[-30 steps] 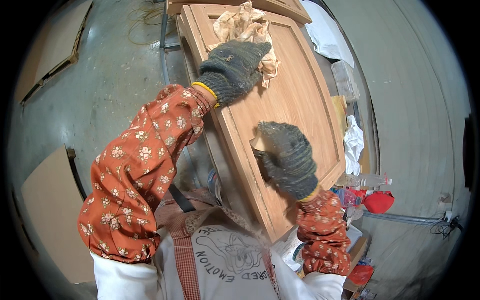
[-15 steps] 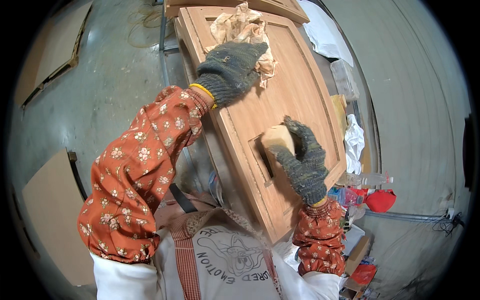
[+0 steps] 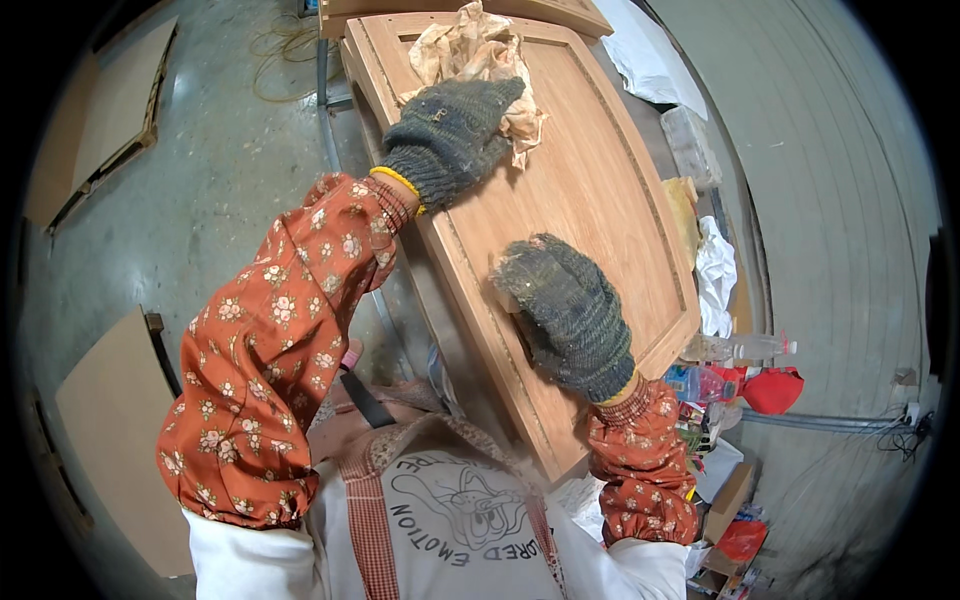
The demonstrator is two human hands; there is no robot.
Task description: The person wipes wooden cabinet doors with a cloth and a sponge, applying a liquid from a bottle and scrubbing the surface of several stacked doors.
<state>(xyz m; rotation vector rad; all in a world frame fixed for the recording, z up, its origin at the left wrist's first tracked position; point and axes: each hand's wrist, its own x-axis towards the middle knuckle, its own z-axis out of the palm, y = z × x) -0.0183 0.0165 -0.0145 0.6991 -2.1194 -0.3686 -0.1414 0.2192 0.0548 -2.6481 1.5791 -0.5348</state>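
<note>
A pale wooden panel door with a raised frame and grooved edges lies in front of me. My left hand, in a dark grey knit glove with a yellow cuff, grips a crumpled, stained beige cloth on the panel's far left part. My right hand, gloved alike, is curled palm down low over the panel's near part. Under its fingers is a pale block, mostly hidden by the glove. The hand also covers the dark rectangular slot in the panel.
Another wooden piece lies beyond the panel. Along the right stand a clear plastic box, white crumpled paper, plastic bottles and a red item. Large flat boards rest at the left.
My right hand has moved left and turned palm down, so the pale block it held up in view is now mostly covered. My left hand and the cloth have barely shifted.
</note>
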